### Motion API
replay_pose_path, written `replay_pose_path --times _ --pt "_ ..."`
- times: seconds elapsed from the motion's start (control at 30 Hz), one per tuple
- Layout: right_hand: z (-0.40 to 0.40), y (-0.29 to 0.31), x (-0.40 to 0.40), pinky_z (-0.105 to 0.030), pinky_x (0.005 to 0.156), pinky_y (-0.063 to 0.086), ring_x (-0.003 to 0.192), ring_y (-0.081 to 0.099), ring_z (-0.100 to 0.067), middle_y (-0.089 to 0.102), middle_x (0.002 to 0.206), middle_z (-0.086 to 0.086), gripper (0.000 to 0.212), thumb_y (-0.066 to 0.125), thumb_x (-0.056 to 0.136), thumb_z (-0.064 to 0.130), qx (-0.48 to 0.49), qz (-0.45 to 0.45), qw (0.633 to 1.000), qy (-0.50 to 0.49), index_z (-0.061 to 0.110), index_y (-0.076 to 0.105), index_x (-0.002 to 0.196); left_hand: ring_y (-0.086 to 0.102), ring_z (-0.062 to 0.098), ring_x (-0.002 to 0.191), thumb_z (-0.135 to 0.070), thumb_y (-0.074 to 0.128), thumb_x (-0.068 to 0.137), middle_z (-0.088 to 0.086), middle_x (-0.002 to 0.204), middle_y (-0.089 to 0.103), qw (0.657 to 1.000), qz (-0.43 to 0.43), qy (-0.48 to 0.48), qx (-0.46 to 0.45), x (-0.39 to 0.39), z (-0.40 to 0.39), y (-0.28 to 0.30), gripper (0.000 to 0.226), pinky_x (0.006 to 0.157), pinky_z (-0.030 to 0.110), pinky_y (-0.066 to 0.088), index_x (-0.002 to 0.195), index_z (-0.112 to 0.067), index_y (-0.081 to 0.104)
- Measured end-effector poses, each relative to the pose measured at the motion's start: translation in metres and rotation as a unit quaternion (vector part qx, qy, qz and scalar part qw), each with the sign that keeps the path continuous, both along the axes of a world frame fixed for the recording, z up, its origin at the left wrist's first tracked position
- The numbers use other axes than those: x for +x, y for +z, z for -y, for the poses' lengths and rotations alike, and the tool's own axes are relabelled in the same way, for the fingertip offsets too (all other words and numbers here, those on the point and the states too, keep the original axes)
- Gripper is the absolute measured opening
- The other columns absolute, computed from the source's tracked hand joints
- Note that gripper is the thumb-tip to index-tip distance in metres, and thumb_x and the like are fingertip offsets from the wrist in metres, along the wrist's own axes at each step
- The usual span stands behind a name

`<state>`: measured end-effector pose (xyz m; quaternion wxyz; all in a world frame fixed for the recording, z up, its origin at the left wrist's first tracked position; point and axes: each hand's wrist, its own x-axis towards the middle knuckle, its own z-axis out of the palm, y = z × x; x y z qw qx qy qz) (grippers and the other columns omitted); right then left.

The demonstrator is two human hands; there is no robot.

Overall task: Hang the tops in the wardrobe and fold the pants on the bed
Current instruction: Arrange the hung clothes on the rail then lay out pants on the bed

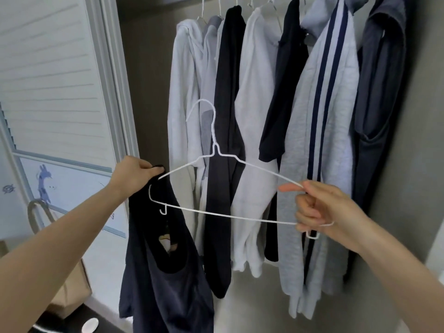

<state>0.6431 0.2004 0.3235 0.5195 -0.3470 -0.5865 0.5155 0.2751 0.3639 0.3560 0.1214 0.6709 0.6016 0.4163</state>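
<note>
While left hand [134,171] pinches dark top [163,260], right hand [322,210] grips white hanger [216,150], seemingly one strap on.

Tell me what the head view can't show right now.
- Wardrobe rail: cut off by the top edge above the hanging tops.
- Bed and pants: out of frame.
- Hanger left tip: hidden by the dark tank top the left hand grips.
- Right hand fingers cover its right end.

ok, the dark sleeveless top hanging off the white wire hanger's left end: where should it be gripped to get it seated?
Probably the free shoulder strap beside the neckline of the dark sleeveless top, approached from the front. The left hand pinches one strap at the left tip of the white wire hanger; the rest droops below. The right hand holds the hanger's right end, so that end needs freeing first.
</note>
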Motion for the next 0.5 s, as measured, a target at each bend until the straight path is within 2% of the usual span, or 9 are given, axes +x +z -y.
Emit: replay_pose_path --times 0.1,0.17,0.23,0.3,0.37,0.43,0.47,0.5 --pt "-0.008 -0.008 -0.023 -0.029 0.052 0.039 0.042 0.024 -0.012 0.027 0.053 -0.001 0.041 0.047 0.093 0.037 -0.002 0.012 1.000 -0.003 0.009 0.067 0.114 0.049 0.020 0.055 -0.041 0.071 0.083 0.009 0.056 0.047 0.998 0.039 -0.041 -0.009 0.012 0.005 -0.001 0.049 0.059 0.028 0.039 0.064 0.003 0.062" --pt "-0.013 -0.015 -0.040 -0.030 0.053 0.042 0.042 0.025 -0.013 0.027 0.053 -0.002 0.040 0.047 0.093 0.038 -0.011 0.017 1.000 -0.007 0.010 0.068 0.111 0.055 0.022 0.058 -0.037 0.073 0.082 0.009 0.059 0.052 0.987 0.133 -0.077 -0.043 0.018 0.011 0.002 0.046 0.061 0.029 0.043 0.072 0.007 0.062" --pt "-0.017 -0.024 -0.053 -0.033 0.057 0.048 0.044 0.029 -0.013 0.030 0.055 -0.001 0.037 0.045 0.096 0.040 -0.017 0.057 0.998 -0.022 0.015 0.070 0.106 0.067 0.023 0.064 -0.025 0.074 0.082 0.011 0.070 0.068 0.952 0.246 -0.119 -0.138 0.022 0.019 0.011 0.027 0.062 0.027 0.053 0.081 0.002 0.072" --pt "-0.020 -0.032 -0.064 -0.035 0.063 0.052 0.047 0.032 -0.014 0.033 0.055 0.001 0.036 0.042 0.099 0.039 -0.004 0.099 0.995 -0.026 0.017 0.071 0.102 0.068 0.024 0.068 -0.012 0.066 0.085 0.013 0.085 0.072 0.907 0.303 -0.178 -0.231 0.023 0.027 0.020 0.012 0.063 0.029 0.055 0.086 -0.004 0.074" --pt "-0.023 -0.036 -0.072 -0.037 0.065 0.054 0.048 0.032 -0.013 0.032 0.055 0.001 0.037 0.045 0.097 0.040 0.027 0.097 0.995 -0.025 0.014 0.071 0.097 0.063 0.026 0.073 -0.006 0.057 0.085 0.015 0.092 0.068 0.888 0.289 -0.240 -0.264 0.022 0.032 0.024 0.018 0.071 0.033 0.056 0.081 -0.006 0.074" --pt "-0.024 -0.036 -0.073 -0.039 0.066 0.054 0.049 0.031 -0.013 0.029 0.056 0.002 0.039 0.050 0.091 0.045 0.041 0.055 0.997 -0.039 0.011 0.070 0.091 0.065 0.033 0.087 -0.004 0.055 0.083 0.018 0.103 0.070 0.881 0.258 -0.300 -0.257 0.018 0.039 0.028 0.024 0.084 0.037 0.058 0.091 -0.006 0.077" --pt "-0.025 -0.036 -0.070 -0.040 0.067 0.054 0.049 0.030 -0.013 0.027 0.056 0.003 0.041 0.052 0.090 0.047 0.041 0.027 0.998 -0.043 0.010 0.070 0.089 0.066 0.032 0.092 -0.004 0.056 0.086 0.017 0.107 0.071 0.888 0.223 -0.321 -0.243 0.017 0.043 0.028 0.026 0.085 0.037 0.058 0.097 -0.011 0.077" --pt "-0.026 -0.036 -0.067 -0.040 0.066 0.053 0.050 0.029 -0.013 0.025 0.055 0.003 0.043 0.054 0.089 0.049 0.040 -0.002 0.998 -0.043 0.009 0.070 0.088 0.068 0.027 0.092 -0.007 0.057 0.090 0.011 0.106 0.072 0.911 0.156 -0.322 -0.204 0.016 0.047 0.026 0.026 0.081 0.035 0.059 0.102 -0.020 0.077"
